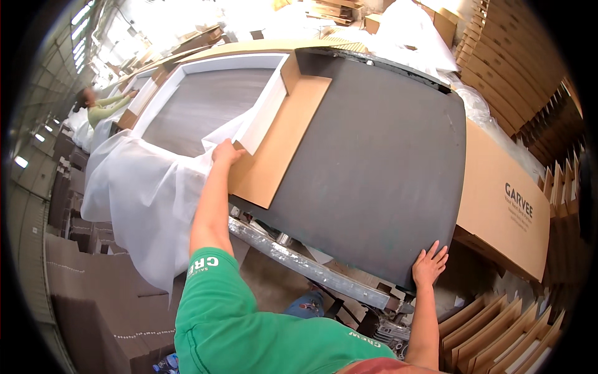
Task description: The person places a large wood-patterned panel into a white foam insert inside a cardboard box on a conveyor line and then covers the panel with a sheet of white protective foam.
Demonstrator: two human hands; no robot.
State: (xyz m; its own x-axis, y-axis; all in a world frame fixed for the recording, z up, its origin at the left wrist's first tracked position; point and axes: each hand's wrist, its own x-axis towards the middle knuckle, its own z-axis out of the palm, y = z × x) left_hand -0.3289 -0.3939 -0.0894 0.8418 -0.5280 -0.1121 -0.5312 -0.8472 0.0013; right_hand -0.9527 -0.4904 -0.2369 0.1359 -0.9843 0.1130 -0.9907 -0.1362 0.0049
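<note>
Left hand (225,151) gripping cardboard sheet (280,140) edge beside white wrap (143,187); right hand (428,265) flat, open on grey tabletop (374,162). Panel (205,109) half-wrapped, cardboard not yet seated.

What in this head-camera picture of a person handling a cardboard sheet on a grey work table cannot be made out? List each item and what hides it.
1. Left hand fingertips: head view, tucked behind the cardboard sheet and white wrap.
2. Wood-grain panel near edge: head view, covered by the wrap.
3. Under the grey table top, beside the right hand: hidden by the top.
4. Co-worker's hands: too small.
</note>
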